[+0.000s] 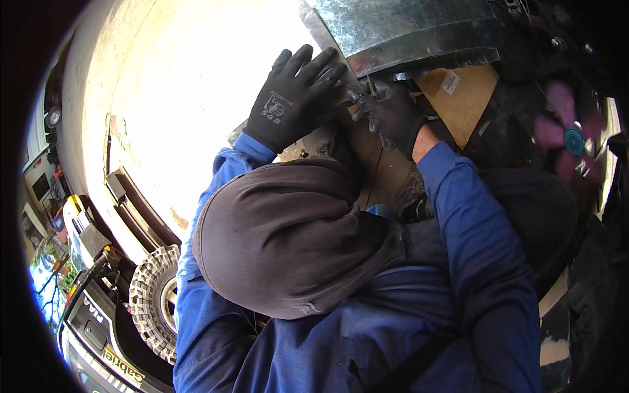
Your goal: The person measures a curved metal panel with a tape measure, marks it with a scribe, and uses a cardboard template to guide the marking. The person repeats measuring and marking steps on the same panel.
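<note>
Item: metal strip point(320, 31), narrow and grey, lying aslant at upper centre along the left edge of a shiny metal sheet point(406, 29).

Item: left hand point(291, 101), in a black glove with pale print. We note the fingers stretched out and spread, palm down, tips at the strip.

Item: right hand point(396, 118), gloved in black, just beside the strip's lower end. We find its fingers bent and closed around a slim tool point(371, 85), mostly hidden; its exact kind we cannot tell.

Item: brown sheet point(453, 108), stiff-looking, below the metal sheet, bearing a white label point(450, 81).

Item: fan point(573, 139), pink blades, teal hub, at far right.

Item: tyre point(154, 304), chunky tread, at lower left, near a vehicle point(98, 334).

Item: clothing; we list blue sleeves point(485, 223) and dark trousers point(275, 229), one knee raised below the left hand.

Item: pale surface point(177, 98), glaring, filling the upper left.
</note>
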A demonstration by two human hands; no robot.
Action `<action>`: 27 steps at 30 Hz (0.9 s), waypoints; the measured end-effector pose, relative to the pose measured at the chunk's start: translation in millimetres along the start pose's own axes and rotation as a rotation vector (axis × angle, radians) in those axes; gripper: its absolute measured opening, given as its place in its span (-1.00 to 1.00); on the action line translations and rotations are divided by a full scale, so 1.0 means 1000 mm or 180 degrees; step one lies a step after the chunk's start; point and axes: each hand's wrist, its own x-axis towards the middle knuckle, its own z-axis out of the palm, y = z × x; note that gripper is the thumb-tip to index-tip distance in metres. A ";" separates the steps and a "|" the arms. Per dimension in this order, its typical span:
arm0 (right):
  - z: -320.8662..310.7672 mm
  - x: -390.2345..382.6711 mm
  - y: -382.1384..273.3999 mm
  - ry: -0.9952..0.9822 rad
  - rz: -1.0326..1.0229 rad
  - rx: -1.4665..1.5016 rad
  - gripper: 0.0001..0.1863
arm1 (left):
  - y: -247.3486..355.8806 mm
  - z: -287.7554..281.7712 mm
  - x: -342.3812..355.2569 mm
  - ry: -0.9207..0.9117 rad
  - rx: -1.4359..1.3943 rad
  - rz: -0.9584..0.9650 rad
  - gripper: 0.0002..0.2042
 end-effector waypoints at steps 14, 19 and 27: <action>0.003 0.008 0.009 0.0102 -0.0304 0.0094 -0.77 | 0.000 0.001 -0.002 -0.0053 -0.0064 -0.0026 -0.40; -0.001 0.001 0.001 0.0157 -0.0021 -0.0038 -0.75 | 0.000 0.003 -0.003 -0.0070 0.0060 0.0019 -0.38; 0.001 0.001 -0.001 0.0109 -0.0076 0.0168 -0.77 | 0.003 0.001 -0.003 -0.0090 0.0195 -0.0045 -0.42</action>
